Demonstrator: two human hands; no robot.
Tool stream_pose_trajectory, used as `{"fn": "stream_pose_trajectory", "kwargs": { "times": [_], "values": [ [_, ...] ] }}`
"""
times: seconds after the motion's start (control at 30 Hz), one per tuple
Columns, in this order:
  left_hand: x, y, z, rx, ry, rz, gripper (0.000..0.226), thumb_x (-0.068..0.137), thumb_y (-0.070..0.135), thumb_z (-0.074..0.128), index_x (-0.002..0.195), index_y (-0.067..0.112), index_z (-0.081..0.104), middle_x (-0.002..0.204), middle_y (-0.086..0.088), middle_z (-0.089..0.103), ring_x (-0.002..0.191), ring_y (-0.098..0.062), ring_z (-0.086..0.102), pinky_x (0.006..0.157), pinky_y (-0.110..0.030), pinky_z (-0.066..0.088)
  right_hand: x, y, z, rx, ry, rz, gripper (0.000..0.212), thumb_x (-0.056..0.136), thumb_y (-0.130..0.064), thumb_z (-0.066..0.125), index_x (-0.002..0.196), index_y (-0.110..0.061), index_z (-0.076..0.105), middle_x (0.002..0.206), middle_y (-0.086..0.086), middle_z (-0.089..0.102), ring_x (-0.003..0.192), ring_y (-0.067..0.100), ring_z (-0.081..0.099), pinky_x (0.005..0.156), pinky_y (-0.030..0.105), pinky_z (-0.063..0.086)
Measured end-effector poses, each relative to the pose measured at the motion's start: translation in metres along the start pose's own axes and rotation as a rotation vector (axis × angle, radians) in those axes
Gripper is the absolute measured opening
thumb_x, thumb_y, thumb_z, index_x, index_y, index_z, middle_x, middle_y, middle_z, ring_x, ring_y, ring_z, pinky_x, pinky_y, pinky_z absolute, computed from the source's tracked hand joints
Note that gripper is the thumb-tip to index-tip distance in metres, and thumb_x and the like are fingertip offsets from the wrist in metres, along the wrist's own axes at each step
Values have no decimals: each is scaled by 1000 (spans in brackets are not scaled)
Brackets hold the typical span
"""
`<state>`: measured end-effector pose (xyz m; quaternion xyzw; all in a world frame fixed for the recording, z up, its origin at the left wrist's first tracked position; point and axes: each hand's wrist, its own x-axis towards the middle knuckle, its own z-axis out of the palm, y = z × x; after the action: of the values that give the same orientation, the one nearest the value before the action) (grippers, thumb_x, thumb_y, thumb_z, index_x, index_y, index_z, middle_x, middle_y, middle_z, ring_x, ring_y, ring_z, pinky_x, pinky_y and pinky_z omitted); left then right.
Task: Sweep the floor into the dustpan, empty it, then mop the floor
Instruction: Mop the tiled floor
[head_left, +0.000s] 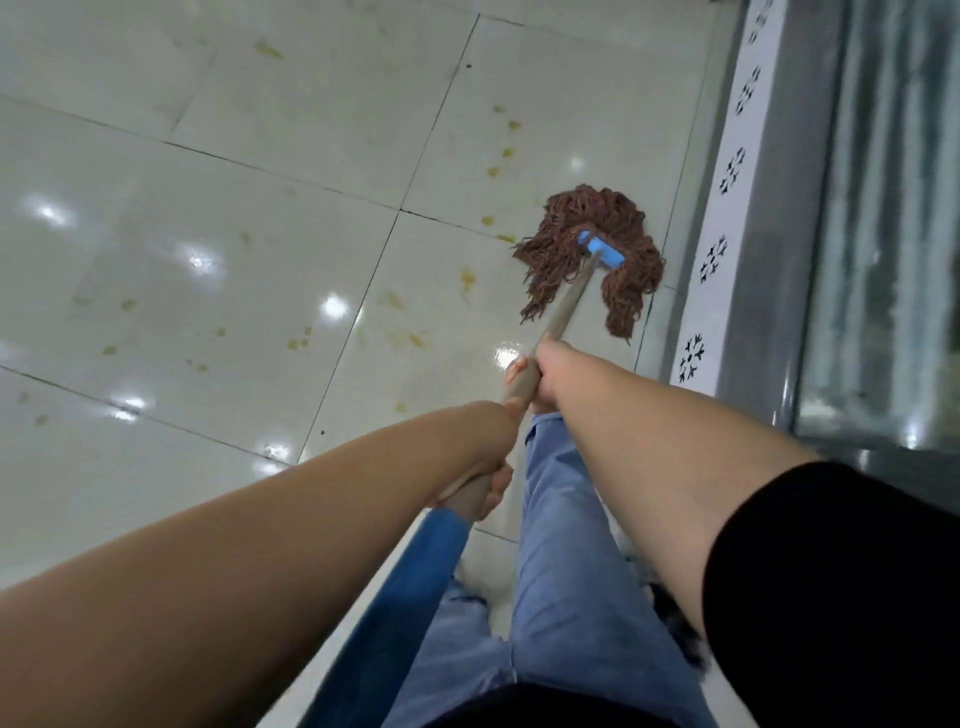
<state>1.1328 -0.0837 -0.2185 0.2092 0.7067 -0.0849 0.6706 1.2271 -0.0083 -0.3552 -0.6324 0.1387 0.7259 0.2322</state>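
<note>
You are holding the mop (574, 291) with its long axis running from your waist up and slightly right, away from you, toward the patterned baseboard (719, 260). Its brown string head (618, 218) is lying spread on the tiled floor (208, 182) just beside that baseboard, with the blue clamp (602, 250) sitting crosswise on top of the strings. The wooden handle is slanting down from your hands to the clamp.

Your right hand (545, 371) is gripping the handle farther along — the grip is clamped round the wood, thumb on the left side of the shaft, the arm reaching out nearly straight from a black sleeve (831, 597). Your left hand (488, 467) is wrapping the handle closer to your body, fingers curled under it, forearm stretching in from the lower left and crossing over the shaft.

Yellowish stains (467, 278) are dotting the pale tiles to the left of the mop head — some are lying close to the strings, others well apart. Your jeans (561, 571) are showing below the hands.
</note>
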Motion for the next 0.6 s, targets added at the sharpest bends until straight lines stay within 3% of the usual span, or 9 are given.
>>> {"fn": "stream_pose_trajectory", "kwargs": {
  "times": [0.13, 0.27, 0.37, 0.43, 0.53, 0.6],
  "values": [
    [56, 89, 16, 50, -84, 81, 59, 90, 65, 31, 61, 14, 37, 26, 5, 35, 19, -8, 32, 28, -7, 25, 39, -105, -8, -5, 59, 9, 52, 96, -50, 34, 62, -11, 35, 26, 3, 35, 17, 11, 35, 33, 15, 40],
    [102, 204, 35, 103, -109, 115, 64, 94, 62, 23, 58, 11, 41, 33, 2, 40, 26, -10, 38, 30, -15, 32, 61, -231, -13, -4, 96, -16, 51, 95, -55, 33, 68, -12, 37, 27, 1, 33, 18, 10, 33, 34, 13, 39],
    [118, 295, 45, 76, -84, 24, 71, 88, 71, 24, 58, 7, 39, 28, -2, 38, 19, -12, 34, 27, -9, 27, 64, -313, -10, -6, 110, -54, 49, 95, -55, 36, 71, -12, 38, 26, 3, 35, 18, 10, 33, 34, 11, 39],
    [121, 340, 43, -34, -42, -74, 71, 78, 78, 36, 63, 9, 40, 29, -1, 35, 17, -11, 30, 34, -7, 33, 68, -355, -4, -7, 108, -75, 47, 95, -52, 41, 74, -9, 41, 28, 6, 41, 18, 11, 38, 34, 13, 41],
    [133, 368, 41, -69, -57, -24, 57, 87, 65, 41, 72, 10, 41, 35, -1, 39, 21, -10, 36, 35, -10, 37, 76, -390, 0, -8, 105, -132, 41, 98, -39, 43, 83, 0, 43, 55, 16, 56, 23, 20, 51, 31, 24, 48],
    [136, 368, 32, -38, -63, 32, 52, 93, 55, 40, 74, 6, 43, 39, -5, 49, 28, -13, 48, 35, -17, 46, 84, -396, 1, 25, 71, -192, 36, 101, -27, 41, 80, 3, 42, 76, 16, 53, 39, 25, 59, 43, 32, 53]
  ]
}}
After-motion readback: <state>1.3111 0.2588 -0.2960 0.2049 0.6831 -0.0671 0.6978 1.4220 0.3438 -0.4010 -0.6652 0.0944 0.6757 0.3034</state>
